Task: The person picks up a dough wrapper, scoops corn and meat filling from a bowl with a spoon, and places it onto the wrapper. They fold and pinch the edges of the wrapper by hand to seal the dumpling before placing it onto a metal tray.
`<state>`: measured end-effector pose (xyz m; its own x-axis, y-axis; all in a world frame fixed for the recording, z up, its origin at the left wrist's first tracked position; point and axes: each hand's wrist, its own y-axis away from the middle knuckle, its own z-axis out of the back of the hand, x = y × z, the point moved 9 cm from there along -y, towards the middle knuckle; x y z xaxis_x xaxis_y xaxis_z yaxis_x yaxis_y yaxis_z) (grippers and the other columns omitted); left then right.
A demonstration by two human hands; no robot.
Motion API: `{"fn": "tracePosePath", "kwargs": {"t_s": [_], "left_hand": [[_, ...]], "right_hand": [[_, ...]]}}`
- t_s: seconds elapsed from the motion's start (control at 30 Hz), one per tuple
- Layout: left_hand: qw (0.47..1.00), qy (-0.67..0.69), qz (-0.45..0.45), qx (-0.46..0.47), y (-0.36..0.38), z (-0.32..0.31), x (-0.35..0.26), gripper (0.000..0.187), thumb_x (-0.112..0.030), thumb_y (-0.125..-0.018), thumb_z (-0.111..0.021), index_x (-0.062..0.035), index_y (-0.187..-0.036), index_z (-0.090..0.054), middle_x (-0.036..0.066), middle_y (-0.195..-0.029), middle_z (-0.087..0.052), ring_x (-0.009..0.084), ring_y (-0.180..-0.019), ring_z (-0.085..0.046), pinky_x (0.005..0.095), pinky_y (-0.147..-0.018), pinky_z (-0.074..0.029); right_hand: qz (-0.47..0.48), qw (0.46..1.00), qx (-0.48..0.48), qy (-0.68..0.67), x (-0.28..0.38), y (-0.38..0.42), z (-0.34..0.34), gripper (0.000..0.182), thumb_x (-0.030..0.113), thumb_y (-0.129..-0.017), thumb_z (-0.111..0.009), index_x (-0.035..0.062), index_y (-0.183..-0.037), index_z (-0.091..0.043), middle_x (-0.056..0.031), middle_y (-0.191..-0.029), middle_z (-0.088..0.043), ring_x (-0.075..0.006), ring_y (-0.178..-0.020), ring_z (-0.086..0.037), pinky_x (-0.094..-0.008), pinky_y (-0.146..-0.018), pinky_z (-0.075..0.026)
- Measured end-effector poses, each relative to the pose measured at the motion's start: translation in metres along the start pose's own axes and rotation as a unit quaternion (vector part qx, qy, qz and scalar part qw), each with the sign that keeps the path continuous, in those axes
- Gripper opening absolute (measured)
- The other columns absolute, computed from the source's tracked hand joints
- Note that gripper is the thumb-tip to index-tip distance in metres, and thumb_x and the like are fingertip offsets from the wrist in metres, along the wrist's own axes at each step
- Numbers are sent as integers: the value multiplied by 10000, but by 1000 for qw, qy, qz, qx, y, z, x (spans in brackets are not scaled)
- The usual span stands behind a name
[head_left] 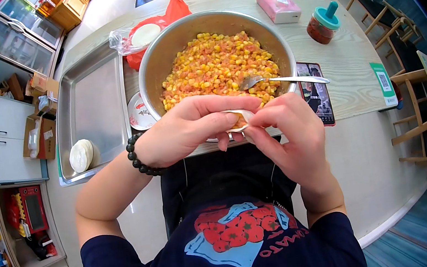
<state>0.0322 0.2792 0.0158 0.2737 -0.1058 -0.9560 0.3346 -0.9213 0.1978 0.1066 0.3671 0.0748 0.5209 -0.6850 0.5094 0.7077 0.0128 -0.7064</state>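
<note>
Between my two hands is a dumpling (pixel 238 120), a white round wrapper folded partly around corn and pink meat filling. My left hand (pixel 185 129), with a dark bead bracelet at the wrist, cups it with the fingers behind and the thumb in front. The thumb and fingers of my right hand (pixel 294 129) pinch the wrapper's right edge. Just beyond my hands stands a large metal bowl (pixel 146 66) of corn and meat filling (pixel 219 65). A metal spoon (pixel 288 79) rests in it, its handle over the right rim.
Left of the bowl lies a metal tray (pixel 92 91) with stacked white wrappers (pixel 81 156) at its near corner. A patterned plate (pixel 139 114) and red plastic bag (pixel 174 11) sit beside the bowl. A phone (pixel 317 97), tissue pack (pixel 279 5) and lidded jar (pixel 322 29) are on the right.
</note>
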Motion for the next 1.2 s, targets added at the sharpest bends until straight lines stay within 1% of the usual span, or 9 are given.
{"fn": "tracePosePath", "kwargs": {"t_s": [0.3, 0.37, 0.6, 0.7, 0.83, 1.03, 1.1, 1.17, 1.2], "left_hand": [[988, -135, -63, -32, 2, -6, -9, 307, -32, -903, -453, 2, -1185, -570, 35, -932, -615, 77, -784, -539, 214, -696, -458], [994, -97, 3, -59, 1, -3, -2, 339, -20, -877, -457, 24, -1199, -553, 54, -981, -605, 92, -813, -541, 222, -708, -453], [993, 72, 25, -86, 1, -2, -1, 393, -72, -884, -386, 66, -1233, -507, 71, -1044, -609, 101, -815, -558, 250, -745, -468], [996, -10, 53, -77, 2, -1, 3, 377, -44, -885, -374, 56, -1218, -521, 50, -998, -599, 97, -782, -548, 240, -721, -466], [972, -225, -4, -70, 4, -9, -12, 339, 7, -874, -362, 41, -1153, -552, 54, -952, -581, 87, -749, -535, 213, -673, -457], [944, -324, -29, -58, 9, -20, -24, 376, -41, -876, -375, 37, -1212, -522, 115, -1095, -597, 152, -944, -573, 274, -769, -452], [994, -38, -36, -99, 16, -10, -25, 425, -127, -899, -361, 33, -1277, -473, 142, -1170, -581, 213, -1070, -552, 322, -900, -414], [993, -37, -70, -86, 9, -15, -14, 475, -224, -934, -343, 28, -1332, -404, 154, -1247, -533, 241, -1129, -522, 345, -984, -372], [991, 70, -66, -97, 9, -15, 0, 475, -240, -947, -341, 25, -1338, -392, 156, -1272, -508, 245, -1154, -504, 349, -998, -366]], "right_hand": [[9, 998, -34, 59, 3, 3, -2, 237, -4, -659, -699, 52, -837, -553, -86, -776, -536, -250, -705, -557, -339, -591, -452], [23, 997, -27, 74, 6, 3, -4, 229, 6, -664, -695, 56, -834, -550, -83, -770, -529, -248, -702, -554, -343, -597, -452], [30, 996, -77, 35, 2, 6, 2, 214, 90, -662, -696, 72, -798, -532, -66, -733, -497, -223, -687, -553, -335, -598, -452], [57, 994, -30, 92, 9, 7, -2, 211, 124, -670, -689, 69, -797, -529, -64, -737, -503, -213, -697, -562, -328, -613, -461], [17, 995, -94, 37, 1, 11, 3, 187, 59, -688, -714, 85, -805, -570, -48, -728, -524, -219, -668, -560, -341, -586, -458], [4, 998, -67, -14, 4, 10, 5, 201, 33, -676, -712, 72, -783, -547, -60, -720, -542, -222, -644, -566, -330, -567, -468], [5, 995, -91, -30, 8, 8, 8, 204, 28, -677, -712, 71, -782, -543, -59, -713, -544, -221, -638, -564, -323, -558, -467], [12, 992, -120, -45, 11, 7, 9, 207, 23, -678, -712, 70, -780, -539, -58, -705, -546, -219, -632, -563, -315, -550, -466], [13, 989, -141, -40, 10, 7, 9, 210, 30, -680, -721, 67, -796, -550, -56, -702, -548, -215, -629, -563, -312, -549, -466]]}}
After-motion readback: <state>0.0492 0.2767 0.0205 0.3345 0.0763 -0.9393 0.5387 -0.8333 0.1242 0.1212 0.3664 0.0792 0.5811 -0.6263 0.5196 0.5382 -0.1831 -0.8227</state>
